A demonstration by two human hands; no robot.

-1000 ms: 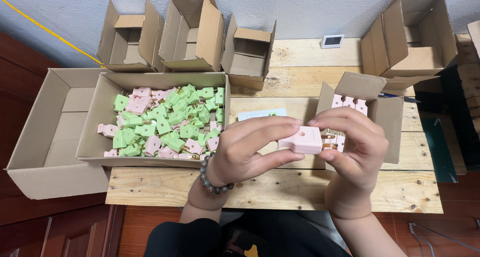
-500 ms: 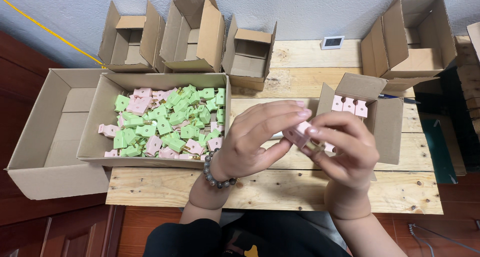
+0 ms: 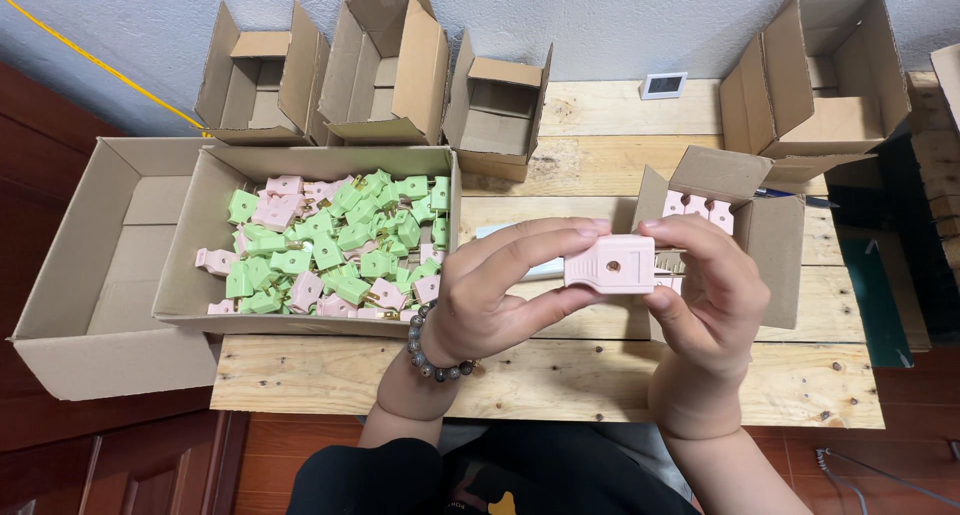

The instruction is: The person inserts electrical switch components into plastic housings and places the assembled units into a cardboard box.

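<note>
Plug in both hands now: a pale pink plug (image 3: 610,265) sits pinched between the left hand (image 3: 490,295) and the right hand (image 3: 710,295), fingertips clamped on its two ends, held level above the wooden table (image 3: 560,375). It's a blocky pink body with a small dark screw hole on its face. Just behind the right hand, a small carton (image 3: 770,245) shows more pink plugs; left of the grip, a tray box (image 3: 190,275) brims with green and pink ones.

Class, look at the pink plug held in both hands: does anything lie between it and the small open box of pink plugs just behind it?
Nothing visible does. The pink plug sits between left hand and right hand, directly before the small open box.
</note>
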